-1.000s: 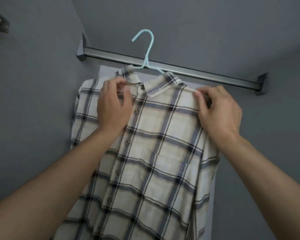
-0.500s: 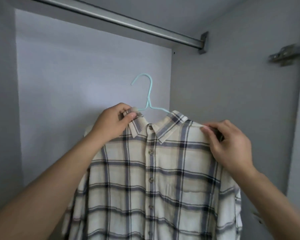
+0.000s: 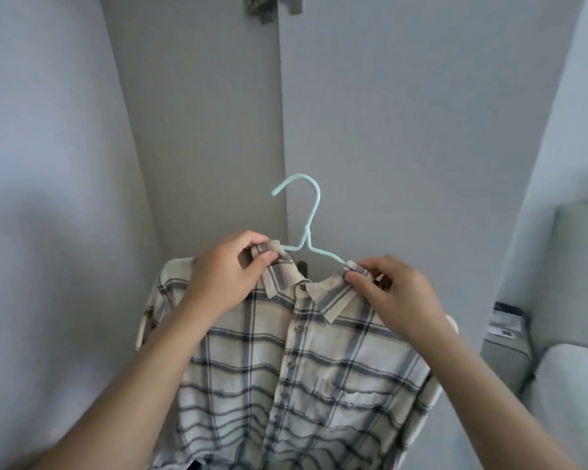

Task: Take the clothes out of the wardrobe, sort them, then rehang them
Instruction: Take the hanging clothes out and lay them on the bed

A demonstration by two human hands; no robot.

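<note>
A cream plaid shirt with dark stripes hangs on a light blue hanger, buttoned, front toward me. My left hand pinches the left side of the collar next to the hanger's arm. On the other side my right hand pinches the collar's right end. The hanger's hook is free in the air, touching nothing. Both hands hold the shirt up in front of the wardrobe's grey side panel.
A metal hinge sits at the top on the grey panel's edge. At the right stand a grey cabinet, a dark device with a cable, and a white surface lower down. A pale wall fills the left.
The hanger came off the rail and the shirt moved out of the wardrobe. My view swung right, so the rail is gone from sight. My right hand shifted from the shoulder to the collar.
</note>
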